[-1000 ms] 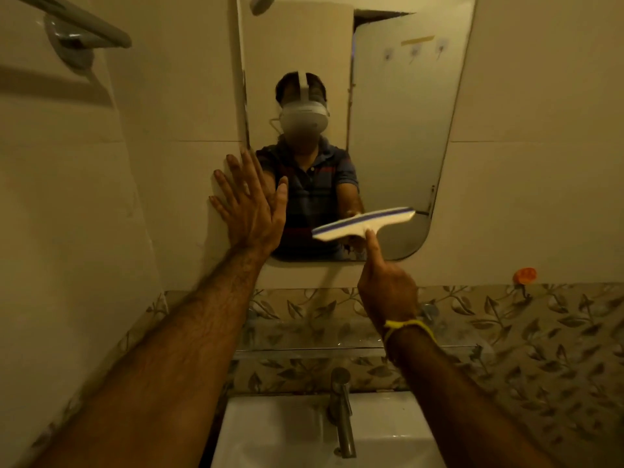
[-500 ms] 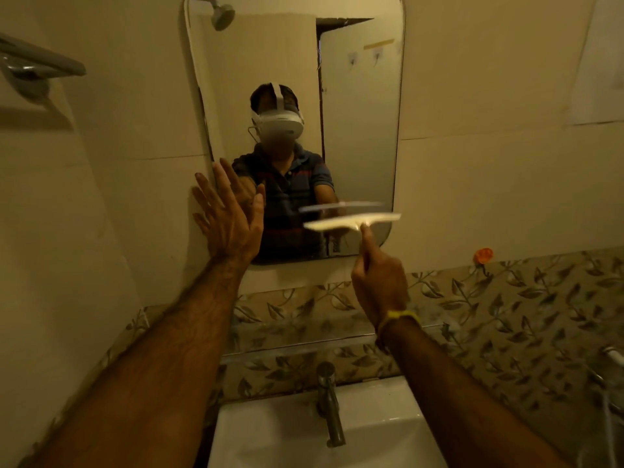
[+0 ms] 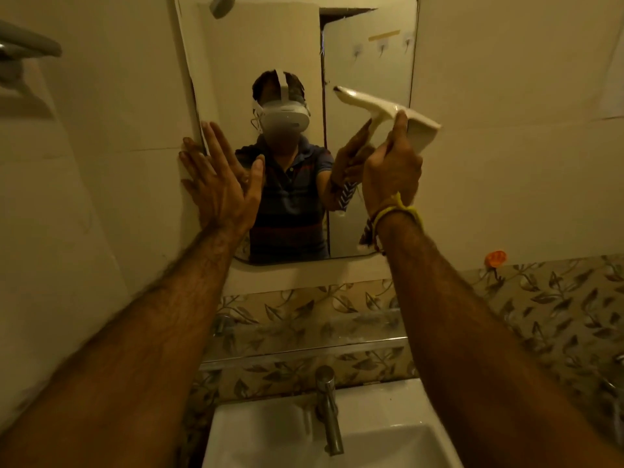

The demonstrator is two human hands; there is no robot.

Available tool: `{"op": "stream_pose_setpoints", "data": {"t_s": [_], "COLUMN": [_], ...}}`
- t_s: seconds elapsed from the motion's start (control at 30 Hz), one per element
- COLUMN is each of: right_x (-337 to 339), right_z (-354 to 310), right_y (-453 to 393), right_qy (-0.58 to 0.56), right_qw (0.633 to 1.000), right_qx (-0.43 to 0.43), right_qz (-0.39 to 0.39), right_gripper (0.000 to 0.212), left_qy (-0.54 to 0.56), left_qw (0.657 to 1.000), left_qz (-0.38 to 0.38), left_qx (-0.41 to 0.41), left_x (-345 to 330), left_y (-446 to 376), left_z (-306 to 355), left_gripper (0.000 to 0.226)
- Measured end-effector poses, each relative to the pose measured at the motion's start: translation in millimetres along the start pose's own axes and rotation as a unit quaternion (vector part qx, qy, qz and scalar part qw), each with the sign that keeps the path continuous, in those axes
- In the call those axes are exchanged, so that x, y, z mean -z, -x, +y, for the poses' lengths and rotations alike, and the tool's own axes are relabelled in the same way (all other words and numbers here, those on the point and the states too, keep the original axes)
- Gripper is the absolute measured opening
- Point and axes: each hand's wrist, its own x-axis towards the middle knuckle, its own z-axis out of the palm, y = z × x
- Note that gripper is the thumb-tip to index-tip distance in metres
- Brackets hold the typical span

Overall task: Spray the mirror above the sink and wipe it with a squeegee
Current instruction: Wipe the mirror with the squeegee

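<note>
The white squeegee is gripped by its handle in the right hand, its blade tilted before the upper right of the mirror. The left hand is spread flat at the mirror's left edge. A sink is seen below.

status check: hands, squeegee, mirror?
Left hand open, flat at mirror's left edge. Right hand gripping squeegee, blade tilted, high on the right side. Nothing blocking the glass.
</note>
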Motion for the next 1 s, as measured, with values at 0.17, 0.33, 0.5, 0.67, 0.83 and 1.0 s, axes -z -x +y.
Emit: {"op": "stream_pose_setpoints", "data": {"t_s": [0.17, 0.33, 0.5, 0.67, 0.83, 1.0], "right_x": [13.5, 14.5, 20.7, 28.1, 23.0, -3.6], "right_z": [50.7, 56.5, 37.0, 13.0, -41.7, -119.5], "right_y": [88.8, 168.2, 184.6, 167.8, 82.9, -47.9], "right_qy": [0.012, 0.023, -0.002, -0.051, -0.147, -0.087], "right_qw": [0.995, 0.975, 0.951, 0.934, 0.976, 0.996], "right_qx": [-0.099, -0.192, -0.250, -0.269, -0.117, 0.004], "right_qz": [-0.028, -0.108, -0.183, -0.229, -0.109, -0.020], "right_gripper": [0.050, 0.047, 0.041, 0.037, 0.034, 0.035], "left_qy": [-0.023, -0.035, -0.031, 0.000, 0.019, 0.033], "left_qw": [1.000, 0.999, 0.999, 0.999, 0.995, 0.993], "left_qz": [0.006, 0.026, 0.015, 0.001, 0.058, 0.069], "left_qx": [-0.011, -0.013, -0.027, -0.054, -0.073, -0.086], "left_x": [-8.5, -12.7, -4.9, 7.8, 28.2, 46.8], "left_y": [8.3, 12.0, 12.7, 9.5, -11.9, -81.7], "left_z": [-0.8, -1.1, -8.1, -13.6, -13.8, 4.4], "left_gripper": [0.097, 0.096, 0.096, 0.091, 0.084, 0.084]}}
